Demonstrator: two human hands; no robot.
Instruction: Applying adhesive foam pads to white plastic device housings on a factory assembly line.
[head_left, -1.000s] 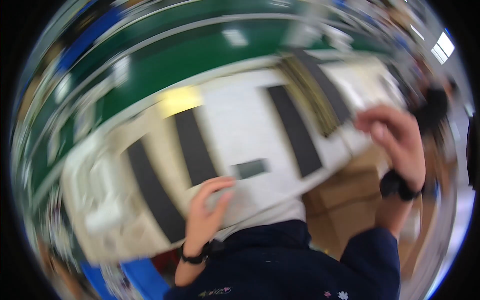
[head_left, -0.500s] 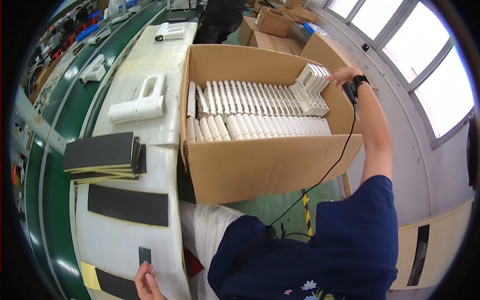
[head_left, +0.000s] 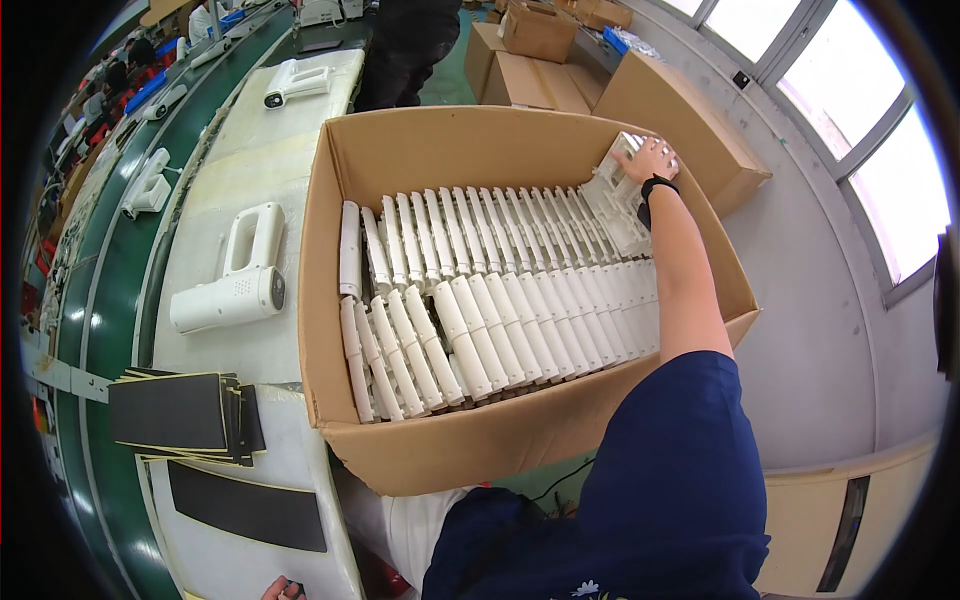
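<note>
At the far right corner of the cardboard box (head_left: 400, 455), my right hand (head_left: 650, 162) is curled over the upper ends of a group of white plastic shell halves (head_left: 612, 212), thumb to the left. How many it grips cannot be told. The box holds two rows of such white plastic shells (head_left: 520, 325), standing on edge side by side. My left hand (head_left: 276, 590) shows only in part at the lower edge, over the white table. Its fingers close at a small dark piece (head_left: 293, 586), mostly hidden by them and the picture's edge.
Left of the box, a white handled device (head_left: 232, 300) lies on the padded table (head_left: 215, 350); another white device (head_left: 295, 82) lies farther back. Nearer are stacked black foam strips (head_left: 170, 410) and a single black strip (head_left: 250, 508). A green conveyor (head_left: 110, 290) runs beyond; a person (head_left: 410, 50) stands behind the box.
My right hand has moved from above the box's far right corner down onto the white shells. The view has shifted, so the box appears larger and the left hand lower in the picture.
</note>
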